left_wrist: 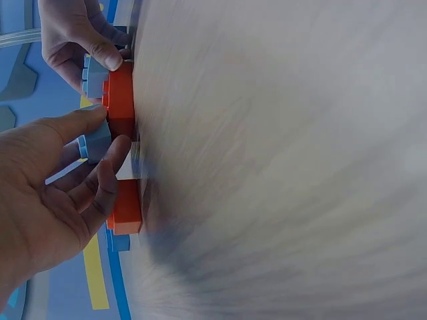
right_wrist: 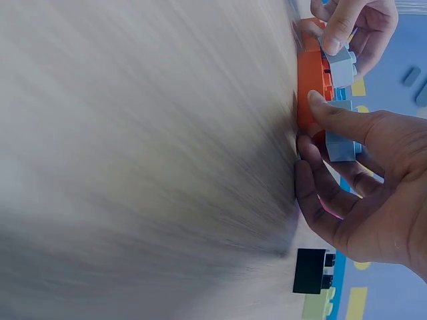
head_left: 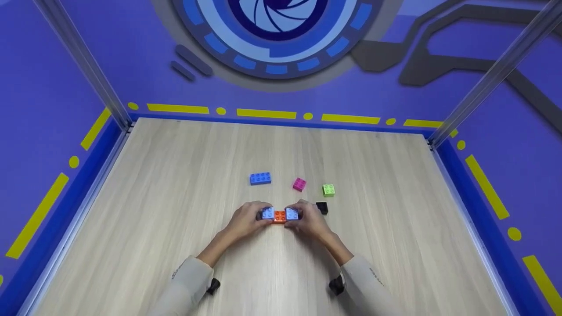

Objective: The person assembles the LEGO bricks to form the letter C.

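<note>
An orange toy building brick [head_left: 279,217] lies on the table between both hands. My left hand [head_left: 249,218] pinches a light blue brick [head_left: 268,213] at the orange brick's left end. That light blue brick looks slightly tilted in the right wrist view. At the other end, my right hand [head_left: 311,218] grips a second light blue brick [head_left: 292,213], which sits over the orange one. A second orange brick [left_wrist: 127,207] stands beyond the left fingers in the left wrist view; the hand hides it from the head view.
Behind the hands are a blue brick [head_left: 261,178], a magenta brick [head_left: 299,184] and a lime green brick [head_left: 328,190]. A black brick [head_left: 322,208] lies just right of the right hand. Purple panels [head_left: 272,98] wall the wooden table [head_left: 175,175] at the back and sides.
</note>
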Demonstrator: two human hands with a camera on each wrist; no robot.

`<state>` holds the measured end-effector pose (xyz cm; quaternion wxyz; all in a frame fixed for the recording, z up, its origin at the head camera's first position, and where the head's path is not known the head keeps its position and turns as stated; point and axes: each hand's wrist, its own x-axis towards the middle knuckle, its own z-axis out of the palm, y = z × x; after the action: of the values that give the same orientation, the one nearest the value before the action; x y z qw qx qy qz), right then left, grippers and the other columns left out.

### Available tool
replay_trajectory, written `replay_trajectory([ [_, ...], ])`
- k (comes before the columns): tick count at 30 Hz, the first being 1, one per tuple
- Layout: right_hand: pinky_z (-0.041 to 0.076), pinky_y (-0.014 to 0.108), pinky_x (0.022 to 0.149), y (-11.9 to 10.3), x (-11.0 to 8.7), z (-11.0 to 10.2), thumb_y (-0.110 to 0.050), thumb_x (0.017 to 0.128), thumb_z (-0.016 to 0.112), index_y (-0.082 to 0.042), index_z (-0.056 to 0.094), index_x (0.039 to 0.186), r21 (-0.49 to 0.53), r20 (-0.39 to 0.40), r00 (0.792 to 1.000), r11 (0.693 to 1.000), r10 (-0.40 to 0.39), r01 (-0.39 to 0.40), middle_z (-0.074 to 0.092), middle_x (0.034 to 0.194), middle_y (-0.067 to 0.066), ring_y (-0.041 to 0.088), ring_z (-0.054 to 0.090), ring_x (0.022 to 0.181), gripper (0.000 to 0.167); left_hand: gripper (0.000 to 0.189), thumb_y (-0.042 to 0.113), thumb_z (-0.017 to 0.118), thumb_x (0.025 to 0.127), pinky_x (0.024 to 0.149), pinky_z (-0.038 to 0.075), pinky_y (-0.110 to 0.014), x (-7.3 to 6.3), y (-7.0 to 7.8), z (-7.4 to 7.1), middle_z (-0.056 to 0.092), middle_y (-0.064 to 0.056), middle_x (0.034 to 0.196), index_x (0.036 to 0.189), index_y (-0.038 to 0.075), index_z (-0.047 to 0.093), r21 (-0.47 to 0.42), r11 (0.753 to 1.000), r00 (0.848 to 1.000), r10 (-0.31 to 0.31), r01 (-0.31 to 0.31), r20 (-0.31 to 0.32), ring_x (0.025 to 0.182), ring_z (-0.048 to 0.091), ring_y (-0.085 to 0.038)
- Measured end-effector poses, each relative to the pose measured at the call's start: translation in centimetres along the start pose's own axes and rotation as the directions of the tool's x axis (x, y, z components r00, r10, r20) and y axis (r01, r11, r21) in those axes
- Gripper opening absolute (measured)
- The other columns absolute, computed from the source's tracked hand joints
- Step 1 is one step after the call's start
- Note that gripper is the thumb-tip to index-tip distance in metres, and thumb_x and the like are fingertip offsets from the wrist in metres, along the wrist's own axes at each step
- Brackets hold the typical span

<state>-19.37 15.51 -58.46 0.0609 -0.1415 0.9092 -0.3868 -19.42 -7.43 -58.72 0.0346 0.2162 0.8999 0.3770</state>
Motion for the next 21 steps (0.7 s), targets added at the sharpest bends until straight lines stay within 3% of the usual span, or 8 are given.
replay_trajectory([
  [11,0.053,0.038,0.089,0.12,0.15,-0.2,-0.009,0.076,0.089,-0.002,0.076,0.112,0.034,-0.02,1.0,0.999,-0.013,0.014,0.072,0.103,0.009,0.018,0.063,0.096,0.039,0.035,0.018,0.081,0.087,0.091,0.055,-0.048,0.43,0.6,-0.16,0.074,-0.013,0.115,0.119,0.006,0.073,0.063,0.998,1.0,-0.025,0.025,0.004,0.107,0.069,-0.029],
  [21,0.053,0.042,0.094,0.22,-0.1,0.03,-0.012,0.077,0.089,-0.006,0.076,0.115,0.025,-0.006,1.0,0.999,0.024,-0.024,0.072,0.106,0.008,0.019,0.065,0.1,0.041,0.036,0.017,0.085,0.082,0.08,0.054,-0.04,0.7,0.92,0.19,0.071,-0.007,0.099,0.114,0.007,0.075,0.115,0.992,0.999,-0.044,0.041,0.018,0.087,0.063,-0.017],
])
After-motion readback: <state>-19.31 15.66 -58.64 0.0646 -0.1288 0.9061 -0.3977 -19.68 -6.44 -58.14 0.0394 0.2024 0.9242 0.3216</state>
